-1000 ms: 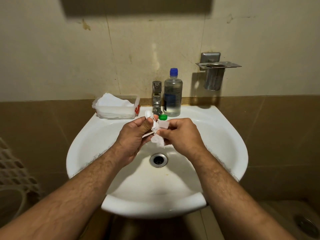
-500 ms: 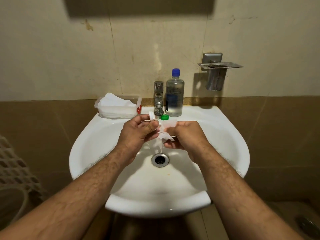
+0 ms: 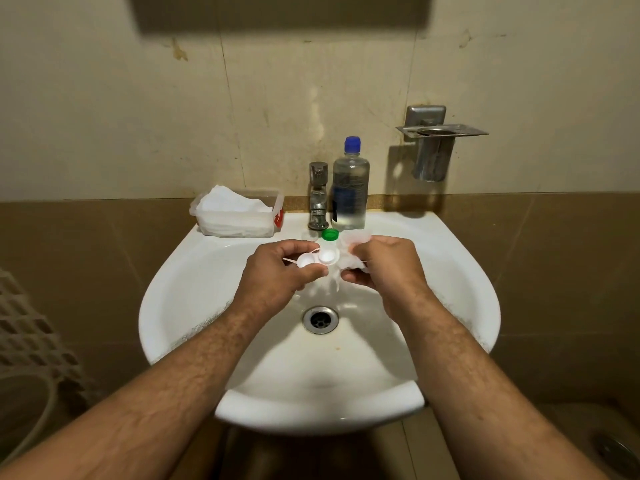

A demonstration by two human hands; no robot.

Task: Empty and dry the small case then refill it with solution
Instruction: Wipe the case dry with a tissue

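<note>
A white ceramic wash basin (image 3: 450,278) fills the middle, with a clear plastic solution bottle with a blue cap (image 3: 350,188) standing on its back rim beside the chrome tap (image 3: 318,195). Left of the tap sits a clear plastic tub of white tissues (image 3: 237,213). Above the bowl, the left hand (image 3: 277,271) has its fingers closed on the small white 2-well lens case (image 3: 317,258), wells up. The right hand (image 3: 384,265) pinches a crumpled white tissue (image 3: 349,247) just beside the case. A green screw cap (image 3: 330,234) lies on the rim behind.
</note>
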